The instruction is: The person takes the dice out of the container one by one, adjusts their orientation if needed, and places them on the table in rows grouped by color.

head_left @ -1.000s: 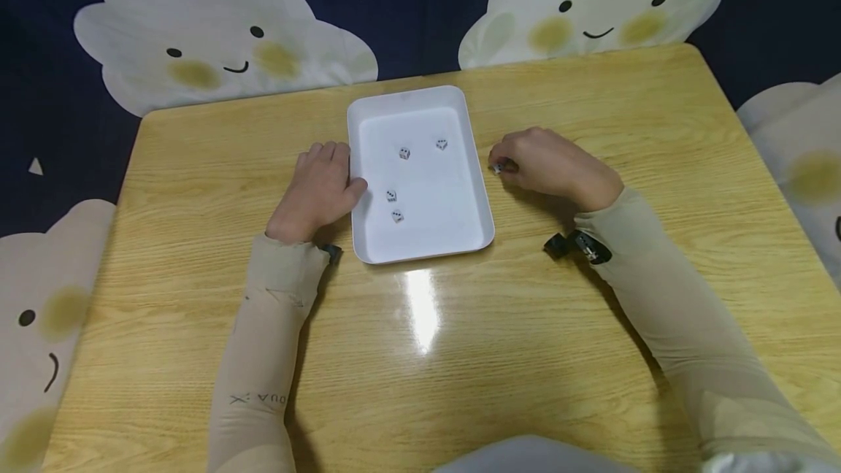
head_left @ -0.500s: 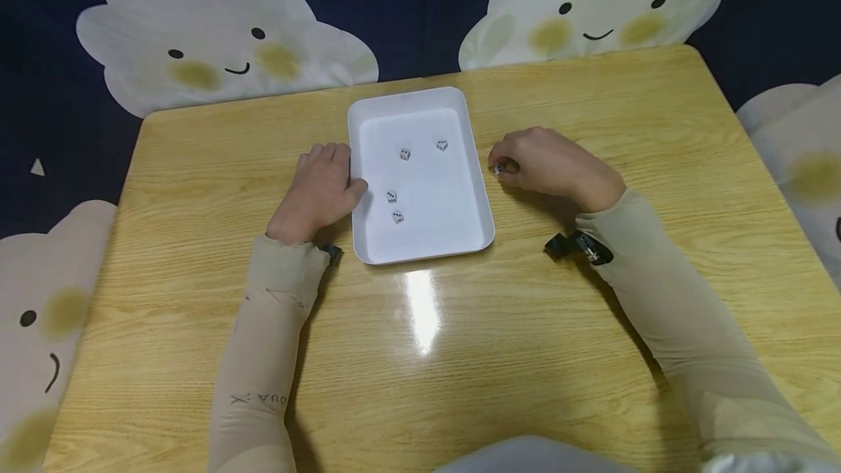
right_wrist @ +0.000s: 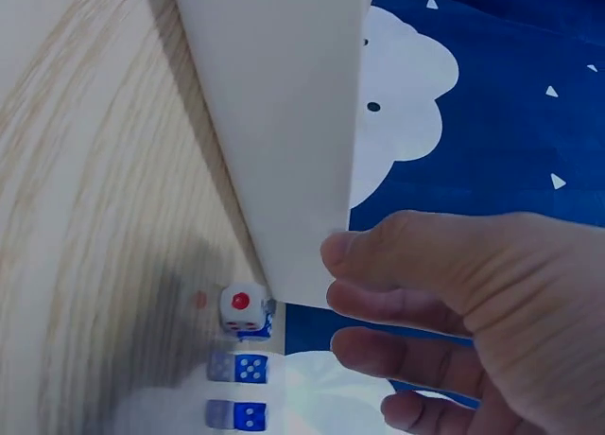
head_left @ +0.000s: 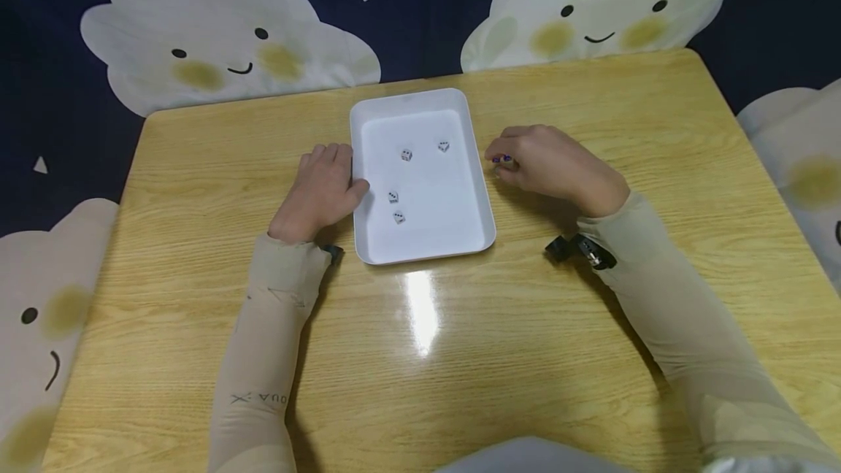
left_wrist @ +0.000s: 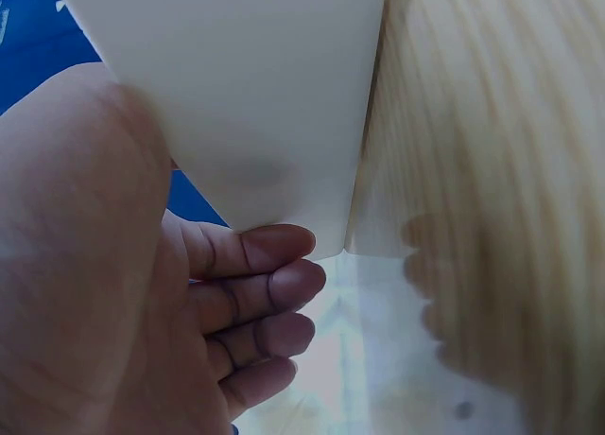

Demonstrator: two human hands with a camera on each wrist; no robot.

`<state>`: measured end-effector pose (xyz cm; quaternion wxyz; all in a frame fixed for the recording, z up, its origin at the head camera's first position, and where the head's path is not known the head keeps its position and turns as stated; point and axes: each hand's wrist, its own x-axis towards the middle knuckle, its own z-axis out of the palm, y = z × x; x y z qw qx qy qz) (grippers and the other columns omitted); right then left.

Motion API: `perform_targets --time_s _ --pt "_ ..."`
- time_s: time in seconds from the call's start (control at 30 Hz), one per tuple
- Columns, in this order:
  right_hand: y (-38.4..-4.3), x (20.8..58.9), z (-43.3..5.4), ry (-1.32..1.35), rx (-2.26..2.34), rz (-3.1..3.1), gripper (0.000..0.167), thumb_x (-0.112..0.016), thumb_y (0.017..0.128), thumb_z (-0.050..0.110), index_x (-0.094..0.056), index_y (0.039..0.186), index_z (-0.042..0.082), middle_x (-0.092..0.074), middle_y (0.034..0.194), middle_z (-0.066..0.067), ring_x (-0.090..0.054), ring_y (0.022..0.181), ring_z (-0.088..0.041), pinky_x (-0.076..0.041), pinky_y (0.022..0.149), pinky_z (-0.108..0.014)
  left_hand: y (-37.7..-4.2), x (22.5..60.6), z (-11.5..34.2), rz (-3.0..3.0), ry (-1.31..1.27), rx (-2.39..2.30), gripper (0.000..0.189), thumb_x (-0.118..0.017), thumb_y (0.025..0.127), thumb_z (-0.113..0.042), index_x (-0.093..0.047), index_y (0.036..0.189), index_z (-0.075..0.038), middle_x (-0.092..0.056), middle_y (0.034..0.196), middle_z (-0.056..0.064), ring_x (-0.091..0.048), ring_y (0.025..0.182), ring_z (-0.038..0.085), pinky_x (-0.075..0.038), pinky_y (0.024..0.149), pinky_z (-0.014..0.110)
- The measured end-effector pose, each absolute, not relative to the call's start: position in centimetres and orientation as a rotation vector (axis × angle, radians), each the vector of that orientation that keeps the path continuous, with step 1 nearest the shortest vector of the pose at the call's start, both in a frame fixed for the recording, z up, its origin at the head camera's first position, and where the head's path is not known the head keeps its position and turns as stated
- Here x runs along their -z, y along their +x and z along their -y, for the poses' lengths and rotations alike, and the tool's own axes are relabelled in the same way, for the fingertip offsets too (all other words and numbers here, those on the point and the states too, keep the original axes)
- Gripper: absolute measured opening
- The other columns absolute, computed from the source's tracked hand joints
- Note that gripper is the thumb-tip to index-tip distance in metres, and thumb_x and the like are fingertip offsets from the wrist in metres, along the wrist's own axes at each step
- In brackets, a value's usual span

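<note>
1. White die (right_wrist: 243,307) is sitting on the table (head_left: 512,327), just outside the white tray (head_left: 453,210), with blue dice (right_wrist: 251,369) sitting near it.
2. Big change: half a second ago the head view was showing a white die at the fingertips of the right hand (head_left: 552,163). Now blue faces are showing in that gap, and the fingers are standing apart, so that grip is holding nothing.
3. My read: this die isn't being carried right now, while four other white dice (head_left: 406,155) are already lying inside the tray.
4. Pose-wise, the right fingers are hanging loosely bent, thumb pointing across near them, clear of the die.
5. Left hand (head_left: 315,192) is gripping the tray's side, thumb hooking over the rim, fingers staying outside.
</note>
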<state>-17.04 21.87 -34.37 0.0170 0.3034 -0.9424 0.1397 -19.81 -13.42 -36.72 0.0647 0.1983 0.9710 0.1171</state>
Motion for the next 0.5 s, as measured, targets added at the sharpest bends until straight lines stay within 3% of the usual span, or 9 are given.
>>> perform_targets --time_s 0.5 --pt "-16.12 33.31 -20.89 1.010 -0.433 2.809 0.018 -0.071 0.090 0.007 -0.078 0.106 0.005 -0.076 0.102 -0.013 -0.071 0.084 -0.024 -0.059 0.079 -0.044 -19.96 36.70 13.45 -2.926 0.594 -0.343 0.044 -0.042 0.093 -0.032 -0.050 0.119 0.004 -0.053 0.105 0.016 -0.041 0.098 0.034 -0.035 0.091 0.046"
